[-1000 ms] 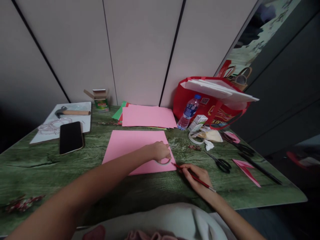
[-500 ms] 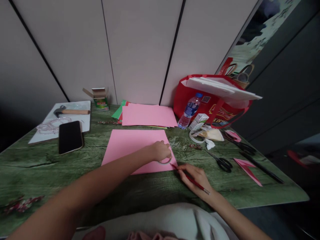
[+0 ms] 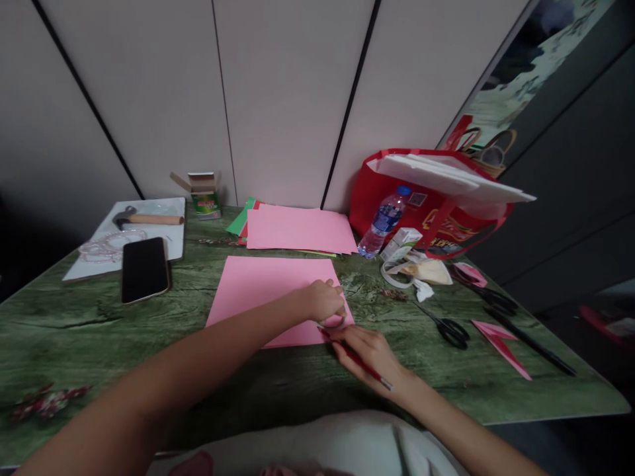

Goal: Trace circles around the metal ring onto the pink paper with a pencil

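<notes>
My left hand reaches across the pink sheet of paper and holds a pale, thin ring against its lower right part. The fingers cover much of the ring, so its kind cannot be made out. A red pencil lies in my right hand, gripped between thumb and fingers. Its tip meets the paper by the ring's lower left edge. Both hands are close together near the sheet's right corner.
Behind the sheet lies a stack of pink paper. Leftward are a phone, a hammer and a small box. To the right are a bottle, a red bag, scissors and a folded pink piece.
My right hand has moved left with the pencil, its tip going from the ring's right side to its lower left. My left hand keeps its place on the paper. The view has shifted slightly.
</notes>
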Demonstrator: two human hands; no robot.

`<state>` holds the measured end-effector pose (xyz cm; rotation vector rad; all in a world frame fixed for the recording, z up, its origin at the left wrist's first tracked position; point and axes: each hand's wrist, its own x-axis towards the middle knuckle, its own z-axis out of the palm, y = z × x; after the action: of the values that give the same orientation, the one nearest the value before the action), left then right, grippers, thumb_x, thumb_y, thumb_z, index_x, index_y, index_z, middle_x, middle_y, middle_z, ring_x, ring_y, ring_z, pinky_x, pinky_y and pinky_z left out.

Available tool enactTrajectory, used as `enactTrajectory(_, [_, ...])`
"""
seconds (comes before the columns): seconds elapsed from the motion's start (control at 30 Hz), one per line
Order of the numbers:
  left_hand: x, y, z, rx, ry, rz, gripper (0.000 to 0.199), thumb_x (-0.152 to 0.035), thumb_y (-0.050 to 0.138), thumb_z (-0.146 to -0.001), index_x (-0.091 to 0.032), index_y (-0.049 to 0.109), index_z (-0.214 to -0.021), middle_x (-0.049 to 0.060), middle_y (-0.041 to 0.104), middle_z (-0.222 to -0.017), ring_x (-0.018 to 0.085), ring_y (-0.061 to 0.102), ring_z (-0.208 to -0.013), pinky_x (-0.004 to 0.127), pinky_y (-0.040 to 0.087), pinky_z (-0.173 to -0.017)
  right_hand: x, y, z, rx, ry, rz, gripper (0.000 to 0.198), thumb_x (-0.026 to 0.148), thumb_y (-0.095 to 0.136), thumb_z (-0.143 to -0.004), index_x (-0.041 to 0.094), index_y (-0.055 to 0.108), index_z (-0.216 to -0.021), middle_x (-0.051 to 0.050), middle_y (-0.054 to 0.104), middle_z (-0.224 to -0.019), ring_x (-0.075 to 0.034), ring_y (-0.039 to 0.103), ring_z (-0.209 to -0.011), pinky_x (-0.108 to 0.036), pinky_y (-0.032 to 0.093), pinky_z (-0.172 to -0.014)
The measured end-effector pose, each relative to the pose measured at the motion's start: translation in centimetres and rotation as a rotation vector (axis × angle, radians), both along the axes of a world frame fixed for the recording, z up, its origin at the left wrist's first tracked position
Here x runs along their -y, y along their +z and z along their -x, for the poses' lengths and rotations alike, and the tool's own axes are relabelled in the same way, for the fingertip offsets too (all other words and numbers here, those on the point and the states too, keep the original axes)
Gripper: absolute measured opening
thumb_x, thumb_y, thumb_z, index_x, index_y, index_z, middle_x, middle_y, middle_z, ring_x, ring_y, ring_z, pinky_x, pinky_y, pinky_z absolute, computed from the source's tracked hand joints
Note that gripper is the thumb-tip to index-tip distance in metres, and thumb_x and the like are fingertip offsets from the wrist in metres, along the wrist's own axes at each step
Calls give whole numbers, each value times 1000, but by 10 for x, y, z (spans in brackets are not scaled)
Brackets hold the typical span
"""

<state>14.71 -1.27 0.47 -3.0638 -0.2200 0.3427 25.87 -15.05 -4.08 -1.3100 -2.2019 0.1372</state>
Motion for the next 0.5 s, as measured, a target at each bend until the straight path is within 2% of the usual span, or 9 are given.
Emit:
enactTrajectory(0.13, [-2,-1,-2,-8,-4,15,15,-24,58,-82,-27,69,-91,8,59,-100,23,53,-91,32,44,-73,-10,-4,10,100,2,-197,13,14,48,-87,17,60,-88,-4,66,-74,-15,63,-65,-25,48,-60])
enactTrajectory(0.2, [-3,-1,-3,-16,-8,21,14,-27,60,-80,-28,69,-91,8,59,-101,23,54,-91,31,44,-72,-13,-5,14,191,-6,-250,13,14,48,-87,16,60,-83,-4,64,-70,-15,61,-63,-25,46,-57])
enactTrajectory(0.33, [-2,2,-2,-24,-3,18,15,-27,62,-79,-28,69,-92,8,58,-104,24,54,-91,32,44,-70,-11,-4,15,333,9,-248,17,11,46,-87,17,59,-77,-4,61,-69,-15,57,-62,-25,41,-54])
enactTrajectory(0.5, [0,5,0,-30,-2,1,25,-23,67,-76,-29,67,-100,8,59,-104,25,55,-92,31,44,-69,7,0,6,365,20,-168,17,9,46,-86,17,58,-76,-3,58,-65,-15,54,-58,-25,38,-52])
